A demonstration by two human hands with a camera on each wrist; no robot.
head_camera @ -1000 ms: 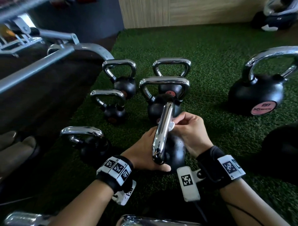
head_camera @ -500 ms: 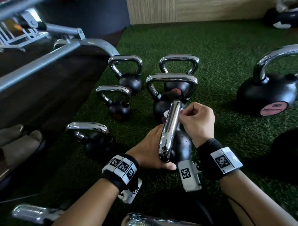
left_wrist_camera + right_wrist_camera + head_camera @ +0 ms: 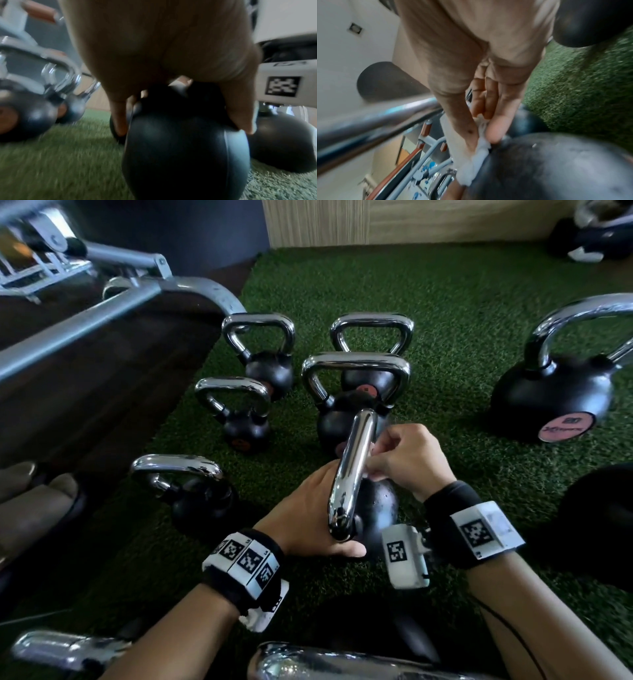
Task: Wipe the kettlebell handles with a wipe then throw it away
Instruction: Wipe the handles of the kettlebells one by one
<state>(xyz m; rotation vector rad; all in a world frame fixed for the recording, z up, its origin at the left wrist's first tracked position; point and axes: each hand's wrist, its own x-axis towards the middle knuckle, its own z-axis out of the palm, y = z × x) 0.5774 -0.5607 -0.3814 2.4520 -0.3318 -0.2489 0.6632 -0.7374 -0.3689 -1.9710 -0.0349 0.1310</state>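
Observation:
A black kettlebell (image 3: 378, 508) stands on the turf before me, its chrome handle (image 3: 352, 470) running away from me. My left hand (image 3: 305, 508) grips the ball from the left; in the left wrist view its fingers (image 3: 118, 119) curl down round the black ball (image 3: 185, 155). My right hand (image 3: 402, 460) is at the right side of the handle, about midway along. In the right wrist view its thumb and fingers pinch a crumpled white wipe (image 3: 476, 162), which lies against the kettlebell (image 3: 556, 169) below the chrome bar (image 3: 376, 121). In the head view the wipe is mostly hidden.
Several other chrome-handled kettlebells stand on the green turf (image 3: 428, 289): one just beyond (image 3: 356, 402), smaller ones to the left (image 3: 239, 419) (image 3: 191, 491), a large one at right (image 3: 555, 395). A metal rack frame (image 3: 102, 313) runs along the left. More handles (image 3: 325, 662) lie nearest me.
My right hand with the wipe slid up to the far end of the handle, then came back toward its middle. The left hand kept its hold on the ball.

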